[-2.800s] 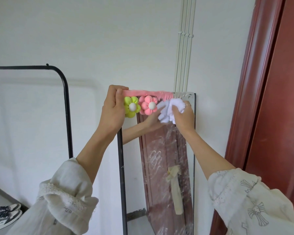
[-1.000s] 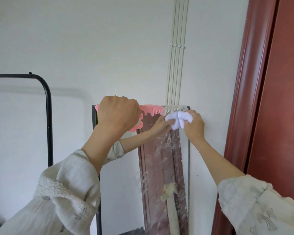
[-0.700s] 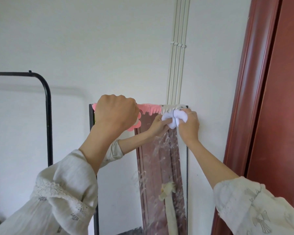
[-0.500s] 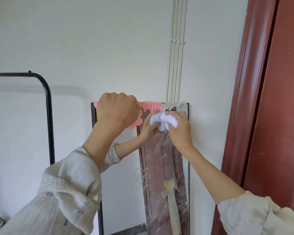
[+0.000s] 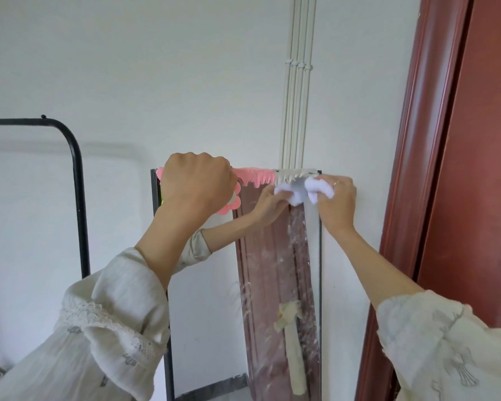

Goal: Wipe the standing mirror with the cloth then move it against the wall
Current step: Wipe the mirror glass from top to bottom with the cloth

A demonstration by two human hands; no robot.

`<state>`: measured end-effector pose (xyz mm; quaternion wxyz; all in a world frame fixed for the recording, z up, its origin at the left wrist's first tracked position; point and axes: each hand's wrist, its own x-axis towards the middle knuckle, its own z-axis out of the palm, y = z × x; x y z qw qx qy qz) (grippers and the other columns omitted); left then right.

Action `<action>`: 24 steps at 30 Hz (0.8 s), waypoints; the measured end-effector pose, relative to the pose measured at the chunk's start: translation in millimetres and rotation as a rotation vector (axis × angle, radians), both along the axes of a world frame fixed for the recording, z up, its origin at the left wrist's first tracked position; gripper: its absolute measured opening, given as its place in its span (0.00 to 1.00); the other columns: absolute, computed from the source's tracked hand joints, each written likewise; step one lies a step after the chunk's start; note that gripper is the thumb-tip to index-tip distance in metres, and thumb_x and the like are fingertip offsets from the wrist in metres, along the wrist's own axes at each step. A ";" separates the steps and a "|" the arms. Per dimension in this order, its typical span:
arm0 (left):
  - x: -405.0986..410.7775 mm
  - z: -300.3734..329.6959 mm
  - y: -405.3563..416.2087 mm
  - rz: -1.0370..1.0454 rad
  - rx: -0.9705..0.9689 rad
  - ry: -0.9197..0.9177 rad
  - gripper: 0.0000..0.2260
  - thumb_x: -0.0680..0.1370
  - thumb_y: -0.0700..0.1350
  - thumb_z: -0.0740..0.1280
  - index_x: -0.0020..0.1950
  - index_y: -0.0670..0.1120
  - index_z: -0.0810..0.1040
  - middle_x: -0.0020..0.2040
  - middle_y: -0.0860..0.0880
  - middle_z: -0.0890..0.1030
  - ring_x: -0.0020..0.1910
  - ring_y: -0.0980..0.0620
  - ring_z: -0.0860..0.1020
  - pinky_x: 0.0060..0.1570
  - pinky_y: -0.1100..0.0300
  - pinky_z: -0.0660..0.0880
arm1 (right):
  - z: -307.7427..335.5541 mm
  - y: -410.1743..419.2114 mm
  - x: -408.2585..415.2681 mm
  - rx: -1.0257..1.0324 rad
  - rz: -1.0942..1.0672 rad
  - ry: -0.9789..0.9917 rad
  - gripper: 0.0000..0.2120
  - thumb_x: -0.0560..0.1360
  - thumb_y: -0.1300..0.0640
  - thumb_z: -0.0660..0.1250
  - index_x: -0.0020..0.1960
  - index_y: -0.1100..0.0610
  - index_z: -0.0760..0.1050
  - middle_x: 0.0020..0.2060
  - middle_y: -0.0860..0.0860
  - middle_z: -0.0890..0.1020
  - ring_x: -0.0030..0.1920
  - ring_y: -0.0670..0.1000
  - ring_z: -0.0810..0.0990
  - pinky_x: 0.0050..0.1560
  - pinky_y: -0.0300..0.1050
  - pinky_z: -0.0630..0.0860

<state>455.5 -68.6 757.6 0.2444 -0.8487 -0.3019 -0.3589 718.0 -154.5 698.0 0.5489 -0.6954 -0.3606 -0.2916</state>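
Head view: right hand [image 5: 336, 202] presses a bunched white cloth [image 5: 318, 190] to the standing mirror [image 5: 275, 285] at its top right corner.
Left hand [image 5: 197, 185], fisted over the mirror's top left edge, hides most of a pink flower [image 5: 231, 206]; no readable writing.

Left hand [image 5: 195, 183] grips the mirror [image 5: 272, 285] top; right hand [image 5: 337, 202] presses the cloth [image 5: 318, 190] there.
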 end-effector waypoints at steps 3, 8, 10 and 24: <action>1.1 -1.4 1.4 0.008 0.040 -0.011 0.10 0.78 0.45 0.55 0.37 0.49 0.70 0.28 0.50 0.65 0.33 0.45 0.68 0.28 0.60 0.50 | 17.6 12.2 5.3 0.068 -0.034 0.046 0.15 0.67 0.60 0.58 0.47 0.56 0.81 0.49 0.56 0.79 0.51 0.56 0.77 0.43 0.42 0.73; 1.1 -0.9 2.4 0.026 0.042 -0.009 0.11 0.78 0.46 0.55 0.40 0.48 0.74 0.28 0.50 0.66 0.32 0.45 0.68 0.28 0.60 0.50 | 9.0 21.3 5.3 0.108 -0.005 0.082 0.14 0.70 0.68 0.62 0.53 0.61 0.80 0.56 0.57 0.76 0.55 0.54 0.76 0.49 0.43 0.72; 1.1 -0.1 1.9 0.027 0.031 -0.004 0.11 0.77 0.46 0.56 0.40 0.48 0.76 0.28 0.50 0.66 0.32 0.45 0.68 0.28 0.60 0.50 | -6.1 20.3 8.3 0.105 -0.002 0.097 0.13 0.70 0.67 0.61 0.51 0.62 0.80 0.54 0.59 0.78 0.53 0.57 0.77 0.46 0.42 0.71; -2.1 -2.0 -0.1 0.027 0.023 -0.040 0.13 0.78 0.44 0.54 0.42 0.45 0.77 0.27 0.49 0.64 0.25 0.50 0.60 0.28 0.60 0.49 | -17.8 -7.5 1.0 -0.147 0.050 0.217 0.10 0.63 0.57 0.60 0.41 0.55 0.77 0.34 0.50 0.75 0.38 0.52 0.73 0.33 0.39 0.65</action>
